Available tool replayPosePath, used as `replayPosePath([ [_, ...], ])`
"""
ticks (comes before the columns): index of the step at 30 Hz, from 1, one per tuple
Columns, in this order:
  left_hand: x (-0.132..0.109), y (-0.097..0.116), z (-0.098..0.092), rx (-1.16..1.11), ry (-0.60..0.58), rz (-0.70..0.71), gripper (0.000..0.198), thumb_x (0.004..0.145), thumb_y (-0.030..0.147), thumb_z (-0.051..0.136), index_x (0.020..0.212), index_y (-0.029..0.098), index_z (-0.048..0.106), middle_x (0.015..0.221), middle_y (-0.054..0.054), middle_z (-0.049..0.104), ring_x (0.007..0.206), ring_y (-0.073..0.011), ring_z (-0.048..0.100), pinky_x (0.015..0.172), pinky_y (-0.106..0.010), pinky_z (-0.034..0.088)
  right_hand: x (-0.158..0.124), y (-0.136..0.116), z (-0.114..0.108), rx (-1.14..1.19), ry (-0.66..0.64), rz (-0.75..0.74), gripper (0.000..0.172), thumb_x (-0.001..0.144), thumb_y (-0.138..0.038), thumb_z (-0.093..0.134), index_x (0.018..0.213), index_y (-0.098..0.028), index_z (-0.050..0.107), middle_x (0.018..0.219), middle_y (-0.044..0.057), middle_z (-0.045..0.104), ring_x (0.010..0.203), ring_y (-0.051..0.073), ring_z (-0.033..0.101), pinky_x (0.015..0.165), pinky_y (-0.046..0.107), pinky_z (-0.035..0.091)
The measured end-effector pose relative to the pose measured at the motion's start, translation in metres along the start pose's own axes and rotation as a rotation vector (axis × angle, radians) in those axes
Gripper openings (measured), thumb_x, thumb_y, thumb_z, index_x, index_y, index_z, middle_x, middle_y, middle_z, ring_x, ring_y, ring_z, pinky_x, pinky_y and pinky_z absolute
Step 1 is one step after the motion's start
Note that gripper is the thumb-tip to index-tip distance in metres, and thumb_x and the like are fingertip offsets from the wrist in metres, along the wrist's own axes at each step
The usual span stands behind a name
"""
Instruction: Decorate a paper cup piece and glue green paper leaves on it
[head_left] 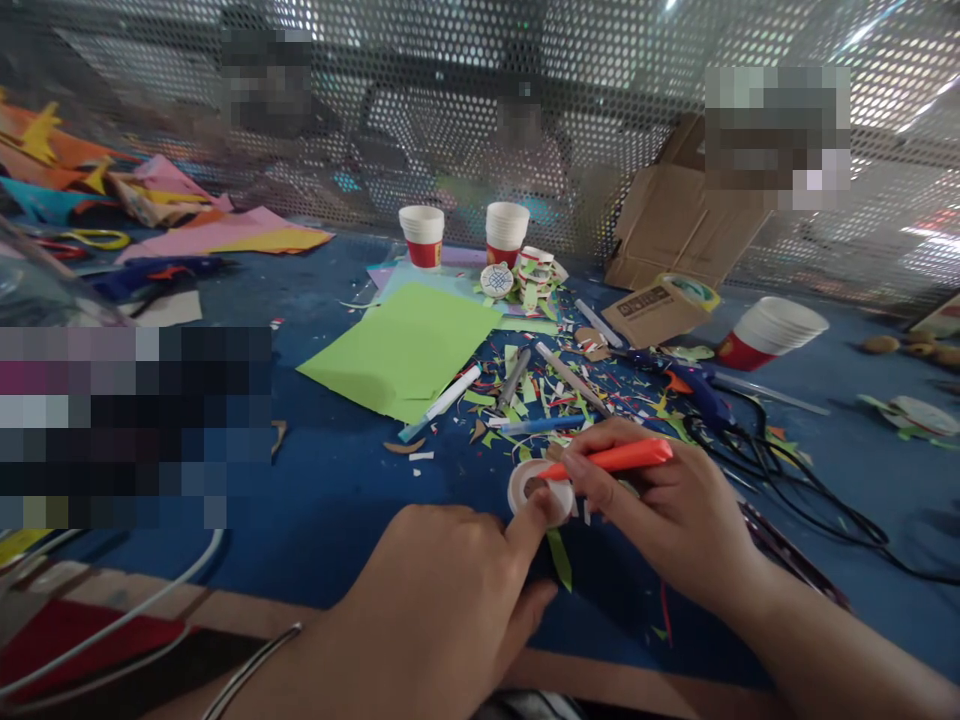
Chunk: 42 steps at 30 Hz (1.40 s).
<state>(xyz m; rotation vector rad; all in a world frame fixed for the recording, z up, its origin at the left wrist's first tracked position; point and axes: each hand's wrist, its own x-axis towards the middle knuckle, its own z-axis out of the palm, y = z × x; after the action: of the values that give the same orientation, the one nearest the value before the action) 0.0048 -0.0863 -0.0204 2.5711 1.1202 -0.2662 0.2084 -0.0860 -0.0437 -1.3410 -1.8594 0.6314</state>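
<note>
In front of me is a small round white paper cup piece with a brownish round patch in its middle and a green paper strip below it. My left hand holds this piece, its index fingertip pressed on the near rim and most other fingers curled. My right hand pinches an orange marker, whose tip points left and down at the middle of the white piece. Whether the tip touches it I cannot tell. Green paper sheets and a white marker with a blue end lie beyond my hands.
Paper scraps litter the table's middle. Stacked paper cups stand at the back; another cup stack leans at right. A blue glue gun trails a black cord. Cardboard rests against the perforated metal screen.
</note>
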Motion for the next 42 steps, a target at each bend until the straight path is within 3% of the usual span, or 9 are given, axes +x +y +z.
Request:
replayPosePath([
  [8, 0.0001, 0.0005, -0.0019, 0.064, 0.000, 0.035, 0.053, 0.096, 0.037, 0.059, 0.147, 0.022, 0.054, 0.081, -0.007, 0.079, 0.067, -0.0272, 0.076, 0.056, -0.032, 0.056, 0.0028, -0.0026, 0.0017, 0.014, -0.010, 0.000, 0.020, 0.097, -0.027, 0.063, 0.079, -0.022, 0.072, 0.086, -0.001, 0.074, 0.074, 0.011, 0.069, 0.071, 0.022, 0.053],
  [22, 0.0003, 0.0006, -0.0001, 0.008, -0.001, 0.013, 0.043, 0.097, 0.034, 0.057, 0.136, 0.019, 0.062, 0.087, -0.008, 0.080, 0.072, -0.0317, 0.077, 0.060, -0.041, 0.059, 0.0031, -0.0061, 0.0038, 0.077, -0.094, 0.007, 0.020, 0.098, -0.029, 0.061, 0.086, -0.021, 0.074, 0.087, 0.000, 0.075, 0.076, 0.012, 0.070, 0.071, 0.023, 0.054],
  [30, 0.0018, 0.0011, -0.0010, 0.021, -0.002, 0.015, 0.044, 0.097, 0.034, 0.057, 0.138, 0.019, 0.060, 0.084, -0.007, 0.079, 0.070, -0.0273, 0.077, 0.057, -0.032, 0.055, 0.0037, -0.0038, 0.0036, 0.043, -0.028, -0.012, 0.020, 0.098, -0.029, 0.062, 0.083, -0.021, 0.074, 0.088, 0.002, 0.074, 0.072, 0.013, 0.069, 0.068, 0.023, 0.055],
  [36, 0.0018, 0.0008, -0.0008, 0.032, -0.006, 0.029, 0.049, 0.096, 0.033, 0.059, 0.143, 0.020, 0.057, 0.083, -0.007, 0.079, 0.068, -0.0284, 0.076, 0.054, -0.032, 0.053, 0.0057, -0.0021, 0.0038, 0.014, -0.021, -0.011, 0.023, 0.097, -0.029, 0.062, 0.079, -0.021, 0.073, 0.087, 0.002, 0.075, 0.073, 0.013, 0.070, 0.067, 0.024, 0.054],
  [42, -0.0001, -0.0012, 0.0062, 0.071, 0.074, 0.051, 0.056, 0.096, 0.038, 0.058, 0.149, 0.021, 0.050, 0.076, -0.006, 0.077, 0.060, -0.0300, 0.074, 0.050, -0.035, 0.053, 0.0059, -0.0011, 0.0012, -0.029, 0.008, -0.012, 0.026, 0.097, -0.028, 0.062, 0.074, -0.020, 0.071, 0.083, 0.000, 0.074, 0.066, 0.011, 0.067, 0.062, 0.022, 0.052],
])
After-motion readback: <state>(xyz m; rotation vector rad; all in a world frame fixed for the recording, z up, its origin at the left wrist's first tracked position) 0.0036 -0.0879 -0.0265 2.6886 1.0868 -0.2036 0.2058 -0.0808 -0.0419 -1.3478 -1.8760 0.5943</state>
